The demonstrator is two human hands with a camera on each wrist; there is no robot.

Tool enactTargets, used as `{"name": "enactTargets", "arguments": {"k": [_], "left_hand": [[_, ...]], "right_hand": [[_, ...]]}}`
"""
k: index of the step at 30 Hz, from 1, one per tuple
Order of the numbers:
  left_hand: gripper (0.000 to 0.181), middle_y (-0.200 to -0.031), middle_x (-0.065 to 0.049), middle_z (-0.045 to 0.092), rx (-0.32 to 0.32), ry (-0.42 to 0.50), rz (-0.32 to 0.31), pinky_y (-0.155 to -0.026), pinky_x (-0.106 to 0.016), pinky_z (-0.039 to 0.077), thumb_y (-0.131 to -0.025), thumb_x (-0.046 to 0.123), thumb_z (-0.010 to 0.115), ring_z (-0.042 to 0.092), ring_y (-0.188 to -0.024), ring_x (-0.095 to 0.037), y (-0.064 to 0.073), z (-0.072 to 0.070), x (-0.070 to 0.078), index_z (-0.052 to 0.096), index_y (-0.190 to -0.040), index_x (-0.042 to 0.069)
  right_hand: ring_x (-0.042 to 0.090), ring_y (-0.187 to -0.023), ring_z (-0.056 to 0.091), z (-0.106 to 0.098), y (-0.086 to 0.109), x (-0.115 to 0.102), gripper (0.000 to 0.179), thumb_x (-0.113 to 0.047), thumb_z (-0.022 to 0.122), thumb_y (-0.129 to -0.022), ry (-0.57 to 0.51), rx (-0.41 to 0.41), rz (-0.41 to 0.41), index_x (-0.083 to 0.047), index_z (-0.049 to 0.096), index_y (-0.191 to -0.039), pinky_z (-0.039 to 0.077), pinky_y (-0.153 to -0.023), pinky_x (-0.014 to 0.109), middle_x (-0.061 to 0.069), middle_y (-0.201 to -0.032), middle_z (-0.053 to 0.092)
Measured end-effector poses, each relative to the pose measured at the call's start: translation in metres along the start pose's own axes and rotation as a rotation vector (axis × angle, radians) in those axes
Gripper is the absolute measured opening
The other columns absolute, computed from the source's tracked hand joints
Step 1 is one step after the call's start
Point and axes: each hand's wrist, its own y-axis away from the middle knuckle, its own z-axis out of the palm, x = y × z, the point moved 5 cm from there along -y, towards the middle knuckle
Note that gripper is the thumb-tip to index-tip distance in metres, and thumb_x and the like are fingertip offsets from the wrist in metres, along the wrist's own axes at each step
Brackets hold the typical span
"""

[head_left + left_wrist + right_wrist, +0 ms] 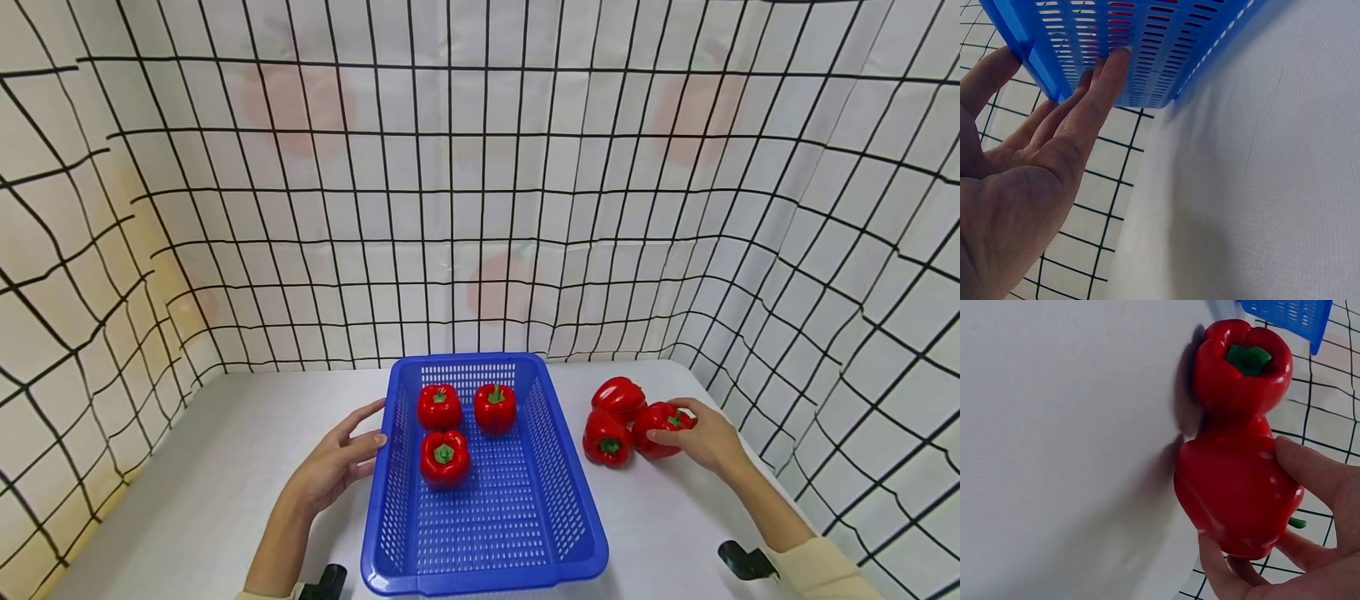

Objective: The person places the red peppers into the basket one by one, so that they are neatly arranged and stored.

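Note:
A red bell pepper (pixel 649 432) with a green stem is held in my right hand (pixel 711 439), thumb on one side and fingers on the other in the right wrist view. Close against it on the table are a second pepper (pixel 606 439), stem toward me, and a third pepper (pixel 618 397) lying on its side behind. My left hand (pixel 330 471) touches the left side of a blue plastic basket (pixel 487 582) with extended fingers (pixel 1102 94) against the slotted wall. Inside the basket, toward its far end, sit three red peppers (pixel 445 458).
The white table (pixel 247 467) carries the basket at its middle and the loose peppers to the right. A black wire grid (pixel 487 192) in front of white sheeting encloses the back and both sides. Each wrist wears a black mount (pixel 746 560).

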Motion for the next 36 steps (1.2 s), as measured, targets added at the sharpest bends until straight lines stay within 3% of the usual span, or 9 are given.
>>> {"name": "enactTargets", "arguments": {"k": [9, 20, 36], "left_hand": [[0.073, -0.153, -0.021, 0.049, -0.004, -0.006, 0.003, -0.095, -0.047, 0.057, -0.099, 0.021, 0.066, 0.065, -0.123, -0.038, 0.001, 0.001, 0.001, 0.027, -0.161, 0.026], [0.074, -0.153, -0.022, 0.048, -0.008, -0.014, 0.011, -0.095, -0.048, 0.057, -0.099, 0.021, 0.065, 0.065, -0.123, -0.038, 0.001, 0.002, 0.001, 0.026, -0.161, 0.025], [0.074, -0.153, -0.021, 0.049, 0.0, -0.01, 0.002, -0.094, -0.047, 0.058, -0.098, 0.021, 0.066, 0.066, -0.122, -0.037, 0.0, 0.001, 0.0, 0.027, -0.161, 0.026]], "right_hand": [[0.056, -0.119, 0.047, -0.012, 0.007, -0.011, 0.086, -0.038, 0.078, -0.086, 0.006, 0.009, -0.016, 0.01, 0.037, -0.145, 0.061, -0.082, 0.054, 0.04, -0.134, 0.047], [0.05, -0.108, 0.056, -0.031, 0.011, -0.045, 0.084, -0.039, 0.082, -0.082, 0.032, 0.055, -0.132, 0.01, 0.043, -0.139, 0.062, -0.074, 0.048, 0.037, -0.123, 0.057], [0.049, -0.114, 0.056, -0.029, 0.009, -0.097, 0.084, -0.043, 0.082, -0.083, 0.052, 0.022, -0.218, 0.004, 0.046, -0.142, 0.062, -0.079, 0.048, 0.033, -0.127, 0.056]]}}
